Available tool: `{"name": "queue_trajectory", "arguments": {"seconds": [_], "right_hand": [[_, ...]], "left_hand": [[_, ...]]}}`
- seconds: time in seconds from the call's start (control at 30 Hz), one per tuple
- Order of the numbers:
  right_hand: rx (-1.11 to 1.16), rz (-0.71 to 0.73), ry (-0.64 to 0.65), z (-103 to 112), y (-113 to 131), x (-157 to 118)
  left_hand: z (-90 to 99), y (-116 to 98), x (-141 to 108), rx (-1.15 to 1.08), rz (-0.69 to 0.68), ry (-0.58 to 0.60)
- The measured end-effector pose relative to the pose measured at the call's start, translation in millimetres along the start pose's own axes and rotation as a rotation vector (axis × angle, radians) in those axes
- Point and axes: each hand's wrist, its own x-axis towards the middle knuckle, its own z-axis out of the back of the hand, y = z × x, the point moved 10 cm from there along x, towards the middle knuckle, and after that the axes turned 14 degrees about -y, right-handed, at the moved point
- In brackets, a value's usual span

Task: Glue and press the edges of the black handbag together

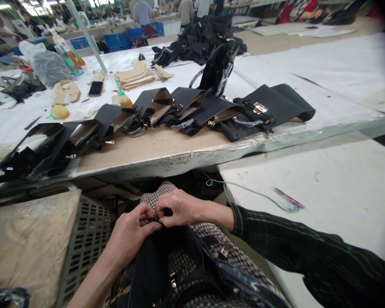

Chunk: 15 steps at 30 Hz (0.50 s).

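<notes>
A black handbag (146, 271) with gold-coloured metal fittings rests across my lap, over a checked cloth (157, 194). My left hand (132, 231) pinches the bag's dark upper edge between thumb and fingers. Right beside it, the thumb and fingers of my right hand (179, 207) are closed on the same edge, the fingertips of both hands nearly touching. What lies exactly between the fingertips is too small and dark to make out. Plastic film wraps a handle (244, 278) of the bag at the lower right.
Several black bags (154, 105) line the front of the white worktable (263, 70). A thin tool (290, 197) with a blue cord lies on the board at right. On the left are a worn board (28, 239) and a plastic crate (88, 231). Black pieces (205, 36) are heaped behind.
</notes>
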Motion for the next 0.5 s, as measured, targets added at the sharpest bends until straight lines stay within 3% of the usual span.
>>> {"name": "queue_trajectory", "arguments": {"seconds": [0.5], "right_hand": [[0.083, -0.027, -0.159, 6.1, -4.3, -6.8]], "left_hand": [[1.2, -15.0, 0.3, 0.331, -0.177, 0.029]]}}
